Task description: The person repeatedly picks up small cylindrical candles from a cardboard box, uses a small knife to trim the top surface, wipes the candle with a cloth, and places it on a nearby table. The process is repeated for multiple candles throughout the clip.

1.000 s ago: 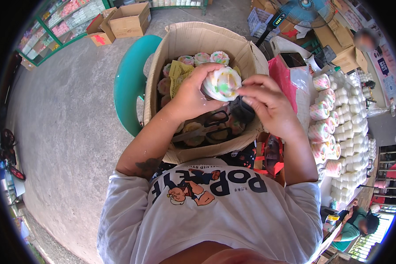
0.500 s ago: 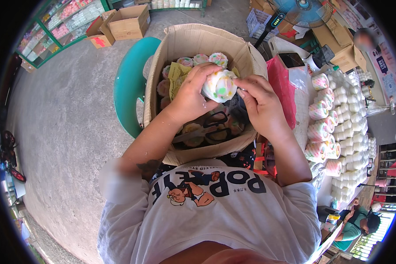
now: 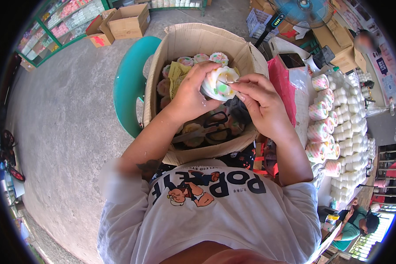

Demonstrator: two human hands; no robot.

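Note:
My left hand (image 3: 196, 86) is wrapped round a white candle (image 3: 215, 92) with a scalloped rim and green, yellow and pink spots. Its hollow top faces up, tilted toward my right hand (image 3: 258, 97). Between the thumb and fingertips of that hand is a thin pointed thing (image 3: 225, 82), whose tip reaches into the candle's top; its kind is too small to make out. Below both hands stands an open cardboard box (image 3: 198, 37) with several similar candles (image 3: 218, 58) inside. Black-handled scissors (image 3: 215, 125) lie across the near part of the box, and yellow printed paper (image 3: 177, 75) sits at its left.
A teal plastic chair (image 3: 130, 88) stands behind the box's left side. On the right, a table (image 3: 301, 112) holds a phone (image 3: 291, 60), spotted candles (image 3: 319, 132) and stacked white pieces (image 3: 350, 132). A fan (image 3: 303, 11) stands beyond. Another person (image 3: 354, 229) is at the lower right.
The candle has tipped so its hollow top shows more. My right fingers have shifted a little left over the rim, and the thin pointed thing now shows inside.

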